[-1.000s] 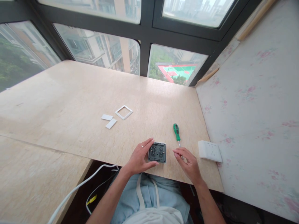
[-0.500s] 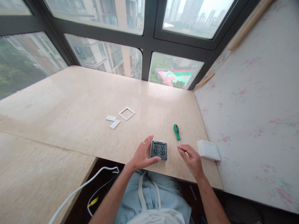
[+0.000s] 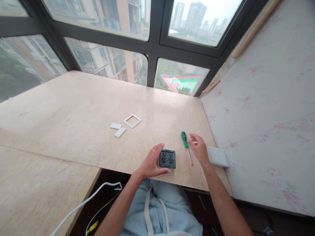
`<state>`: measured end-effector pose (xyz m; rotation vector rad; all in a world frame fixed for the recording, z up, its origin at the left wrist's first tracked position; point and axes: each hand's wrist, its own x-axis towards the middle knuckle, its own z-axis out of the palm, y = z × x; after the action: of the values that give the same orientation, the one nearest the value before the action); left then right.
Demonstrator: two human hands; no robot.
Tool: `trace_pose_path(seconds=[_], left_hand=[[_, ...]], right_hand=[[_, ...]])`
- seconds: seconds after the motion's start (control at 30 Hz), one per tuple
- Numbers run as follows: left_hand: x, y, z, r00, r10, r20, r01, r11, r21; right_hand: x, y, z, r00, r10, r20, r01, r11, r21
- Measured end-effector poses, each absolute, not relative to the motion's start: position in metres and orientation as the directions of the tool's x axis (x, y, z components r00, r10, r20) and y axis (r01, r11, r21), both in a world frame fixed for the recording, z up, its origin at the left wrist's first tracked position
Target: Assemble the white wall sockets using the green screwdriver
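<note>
A grey switch module [image 3: 167, 159] lies on the beige stone worktop [image 3: 98, 108] near its front edge. My left hand [image 3: 151, 162] grips the module by its left side and lower edge, thumb underneath. My right hand [image 3: 199, 149] hovers just right of a green-handled screwdriver [image 3: 185, 144], fingers loosely curled and apart, holding nothing. The screwdriver lies flat with its shaft pointing toward me.
A white wall socket [image 3: 218, 156] sits at the worktop's right edge. A white square frame [image 3: 132, 121] and two white rocker covers [image 3: 118, 129] lie farther back. White cable [image 3: 81, 203] hangs below the front edge. A flowered wall is on the right, windows behind.
My right hand has moved away from me, from the screwdriver's tip up beside its green handle. My left hand stays on the switch module. The view has tilted slightly.
</note>
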<state>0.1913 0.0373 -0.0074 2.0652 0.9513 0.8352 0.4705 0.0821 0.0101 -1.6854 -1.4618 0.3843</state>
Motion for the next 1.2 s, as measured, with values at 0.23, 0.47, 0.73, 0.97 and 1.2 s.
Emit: trace_pose_path(seconds=[0.23, 0.47, 0.73, 0.97, 1.2], left_hand=[[0.194, 0.039, -0.006, 0.519, 0.820, 0.242, 0.371, -0.471, 0.800], [0.196, 0.039, -0.002, 0.512, 0.832, 0.215, 0.421, -0.461, 0.781], [0.196, 0.039, -0.005, 0.516, 0.829, 0.215, 0.438, -0.471, 0.765], [0.199, 0.039, -0.006, 0.508, 0.837, 0.203, 0.483, -0.472, 0.738], [0.202, 0.039, -0.005, 0.488, 0.849, 0.204, 0.509, -0.466, 0.724]], right_hand=[[0.471, 0.112, -0.007, 0.275, 0.940, 0.200, 0.730, -0.069, -0.680], [0.464, 0.124, 0.008, 0.266, 0.959, 0.099, 0.685, -0.116, -0.720], [0.465, 0.079, 0.068, 0.381, 0.876, 0.295, 0.166, 0.249, -0.954], [0.438, 0.033, 0.113, 0.397, 0.806, 0.440, 0.024, 0.470, -0.882], [0.414, 0.013, 0.100, 0.260, 0.799, 0.542, 0.153, 0.520, -0.840]])
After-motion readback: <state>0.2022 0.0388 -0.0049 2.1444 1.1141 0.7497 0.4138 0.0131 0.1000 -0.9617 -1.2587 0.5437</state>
